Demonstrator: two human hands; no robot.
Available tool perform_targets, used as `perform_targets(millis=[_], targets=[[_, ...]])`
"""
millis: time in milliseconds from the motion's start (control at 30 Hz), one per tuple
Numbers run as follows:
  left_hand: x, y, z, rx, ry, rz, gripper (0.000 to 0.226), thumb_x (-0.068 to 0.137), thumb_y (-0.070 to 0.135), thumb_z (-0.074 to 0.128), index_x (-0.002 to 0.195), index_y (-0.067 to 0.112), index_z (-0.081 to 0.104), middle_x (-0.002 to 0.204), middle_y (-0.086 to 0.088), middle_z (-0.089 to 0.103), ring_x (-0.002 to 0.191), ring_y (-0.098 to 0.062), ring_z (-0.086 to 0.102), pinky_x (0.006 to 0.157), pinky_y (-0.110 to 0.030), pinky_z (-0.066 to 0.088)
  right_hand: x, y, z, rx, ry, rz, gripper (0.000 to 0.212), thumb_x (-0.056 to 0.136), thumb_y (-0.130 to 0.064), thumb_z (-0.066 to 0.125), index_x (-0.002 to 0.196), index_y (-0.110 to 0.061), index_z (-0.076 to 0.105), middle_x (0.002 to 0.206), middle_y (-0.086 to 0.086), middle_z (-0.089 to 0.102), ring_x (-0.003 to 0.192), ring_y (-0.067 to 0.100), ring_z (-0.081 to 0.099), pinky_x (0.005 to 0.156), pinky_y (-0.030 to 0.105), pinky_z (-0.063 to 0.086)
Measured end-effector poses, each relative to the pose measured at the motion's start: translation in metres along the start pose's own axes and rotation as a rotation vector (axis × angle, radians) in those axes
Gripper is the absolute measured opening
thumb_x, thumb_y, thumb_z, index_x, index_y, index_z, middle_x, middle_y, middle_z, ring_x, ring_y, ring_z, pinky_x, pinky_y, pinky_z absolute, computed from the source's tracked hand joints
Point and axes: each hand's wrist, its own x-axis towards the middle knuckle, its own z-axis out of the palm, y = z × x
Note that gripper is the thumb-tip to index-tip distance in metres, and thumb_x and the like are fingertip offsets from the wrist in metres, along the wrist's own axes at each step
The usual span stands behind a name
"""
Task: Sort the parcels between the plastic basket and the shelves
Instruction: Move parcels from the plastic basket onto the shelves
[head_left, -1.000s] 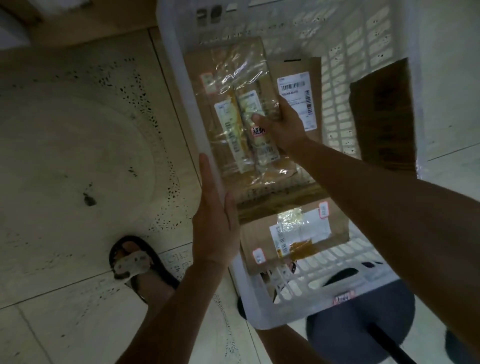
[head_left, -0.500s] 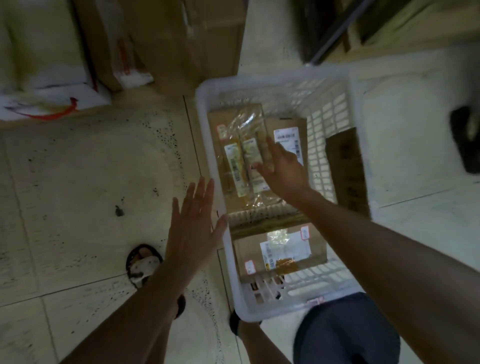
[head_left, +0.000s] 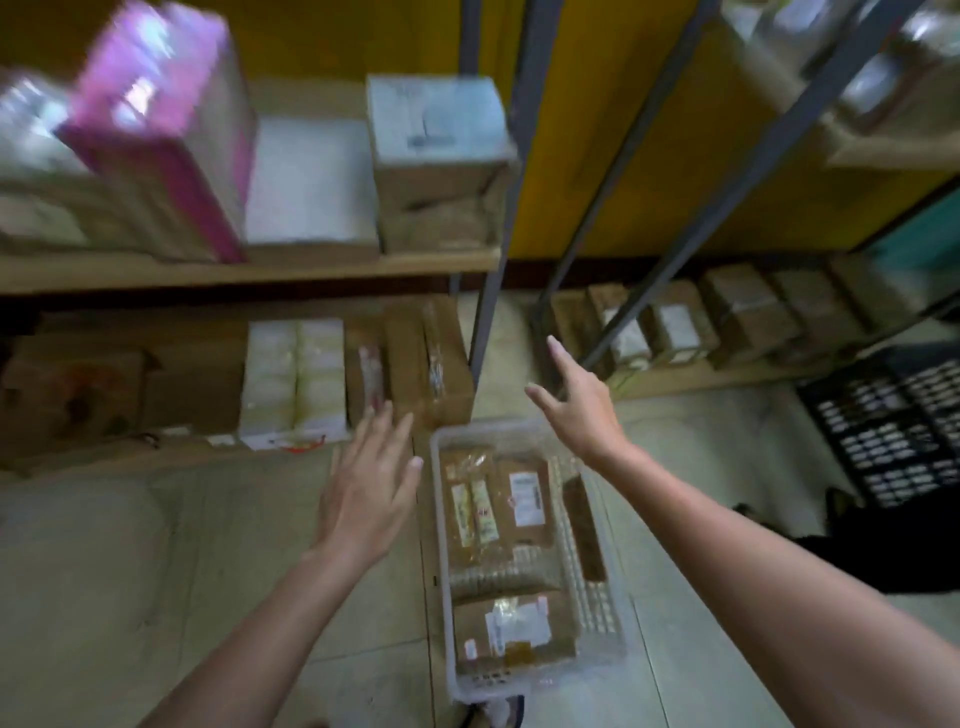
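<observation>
Both hands are empty, fingers spread: the left hand hovers beside the basket, the right hand above its far end. Parcels lie flat inside it, on the floor before the shelves. This looks like a pause between picks. The next move is choosing a parcel, though blur hides the labels.

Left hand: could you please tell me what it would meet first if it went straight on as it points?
Probably the brown cardboard parcels standing on the lowest wooden shelf, just beyond the straight fingertips of the left hand; depth is unclear, so it might pass above them.
</observation>
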Motion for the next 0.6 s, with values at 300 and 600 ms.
perform_targets(millis=[300,600], targets=[[-0.041,0.073,-0.228,0.092,0.266,0.275,0.052,0.093,0.027,0.044,0.143,0.018,0.03,0.155,-0.001,0.018,0.142,-0.015,0.014,0.114,-0.03,0.009,-0.085,-0.203,-0.158,-0.026,0.205,-0.309,0.071,0.09,-0.028,0.061,0.148,-0.033,0.02,0.147,-0.001,0.039,0.13,0.02,0.04,0.102,0.038,0.042],[-0.139,0.063,-0.463,0.179,0.672,0.292,0.052,0.091,0.022,0.049,0.141,0.016,0.035,0.152,-0.003,0.027,0.141,-0.018,0.019,0.116,-0.041,0.017,-0.179,-0.423,-0.216,0.02,0.461,-0.694,0.068,0.087,-0.029,0.065,0.146,-0.021,0.031,0.145,0.004,0.044,0.134,0.024,0.04,0.105,0.037,0.037]])
